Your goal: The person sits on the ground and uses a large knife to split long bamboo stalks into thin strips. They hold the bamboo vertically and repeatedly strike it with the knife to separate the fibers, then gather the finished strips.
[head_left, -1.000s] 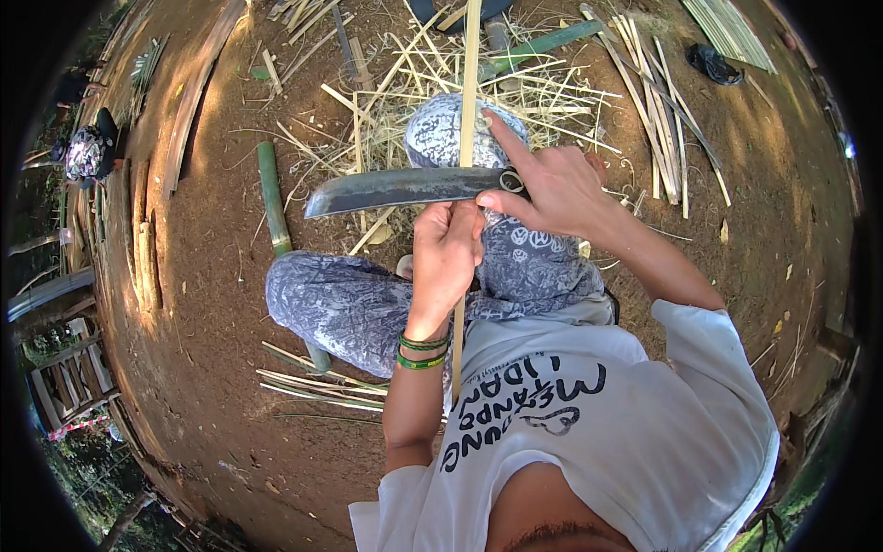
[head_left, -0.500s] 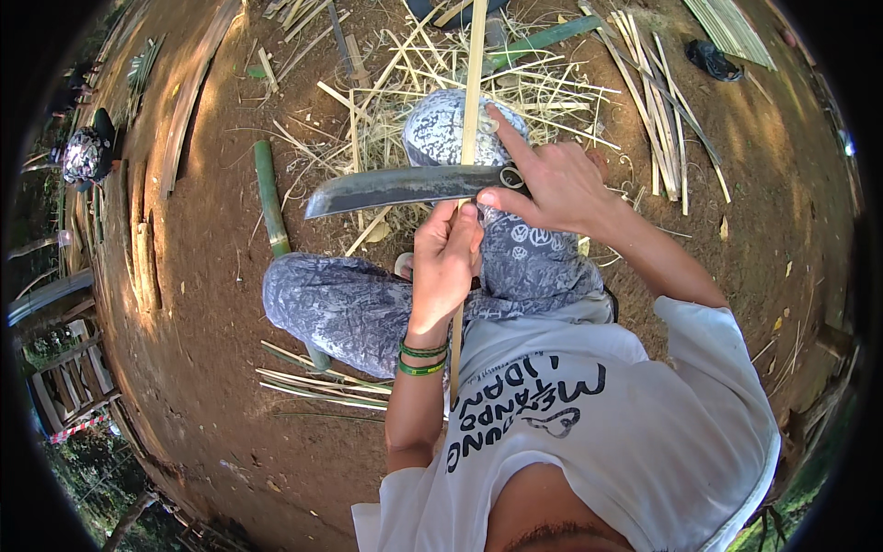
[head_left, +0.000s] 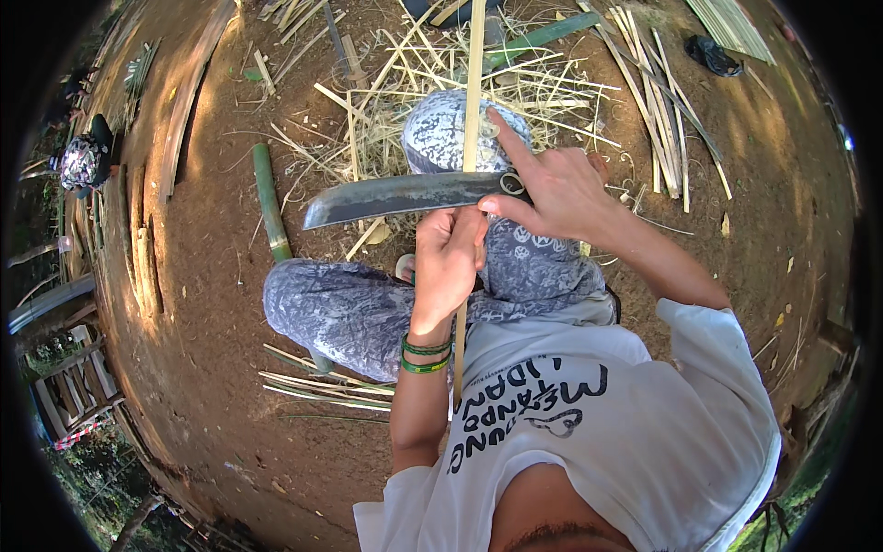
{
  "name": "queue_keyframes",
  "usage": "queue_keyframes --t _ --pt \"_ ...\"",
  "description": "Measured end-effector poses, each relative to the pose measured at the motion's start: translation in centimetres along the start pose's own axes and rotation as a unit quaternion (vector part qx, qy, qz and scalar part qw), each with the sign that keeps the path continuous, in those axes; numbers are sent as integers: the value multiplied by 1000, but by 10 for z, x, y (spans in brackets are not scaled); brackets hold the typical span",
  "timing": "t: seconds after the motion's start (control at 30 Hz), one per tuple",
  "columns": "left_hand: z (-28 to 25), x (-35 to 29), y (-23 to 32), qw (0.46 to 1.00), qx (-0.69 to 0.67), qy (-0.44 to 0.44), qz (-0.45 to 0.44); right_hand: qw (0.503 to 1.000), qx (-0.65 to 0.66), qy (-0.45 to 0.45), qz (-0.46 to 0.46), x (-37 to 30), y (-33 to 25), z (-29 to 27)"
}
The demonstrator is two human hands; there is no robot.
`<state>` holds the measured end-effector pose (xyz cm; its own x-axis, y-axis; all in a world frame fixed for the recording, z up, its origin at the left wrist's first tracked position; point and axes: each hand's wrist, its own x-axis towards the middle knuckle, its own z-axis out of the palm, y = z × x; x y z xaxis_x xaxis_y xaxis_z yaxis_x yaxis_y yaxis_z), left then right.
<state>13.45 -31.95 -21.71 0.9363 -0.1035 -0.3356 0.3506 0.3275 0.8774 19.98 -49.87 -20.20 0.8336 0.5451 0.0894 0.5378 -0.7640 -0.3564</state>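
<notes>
A long, pale bamboo strip (head_left: 475,87) runs from beyond my raised knee back toward my shirt. My left hand (head_left: 446,253) is closed round it just below the blade, its fingers pressed against the strip. My right hand (head_left: 556,189) is closed on the machete (head_left: 395,199), whose handle is mostly hidden under the palm; a metal ring shows near the thumb. My right index finger stretches forward along the strip by the knee. The dark, broad blade lies across the strip, its tip pointing left and slightly toward me.
Thin bamboo strips and shavings (head_left: 386,120) litter the ground beyond my knee. A green bamboo piece (head_left: 268,198) lies left, and another bundle of strips (head_left: 658,110) lies at the far right. More strips (head_left: 322,386) rest beside my left thigh. A person (head_left: 85,161) is at the far left.
The machete has tilted slightly, its tip now a little closer to me. My left hand has turned slightly, its fingers now tucked closer under the blade.
</notes>
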Motion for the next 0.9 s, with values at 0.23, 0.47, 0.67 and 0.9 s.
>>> queue_keyframes --t 0.23,0.47,0.67,0.9 --pt "-2 -13 -1 1000 -6 6 -25 1000 12 23 -1 -6 0 7" --pt "-5 -54 -14 1000 13 -16 -23 993 76 52 71 4 14 5" --pt "-11 -54 -15 999 5 -3 -44 998 42 7 46 -1 5 2" --pt "-14 -68 -18 999 27 11 -32 999 20 48 -1 -1 8 9"
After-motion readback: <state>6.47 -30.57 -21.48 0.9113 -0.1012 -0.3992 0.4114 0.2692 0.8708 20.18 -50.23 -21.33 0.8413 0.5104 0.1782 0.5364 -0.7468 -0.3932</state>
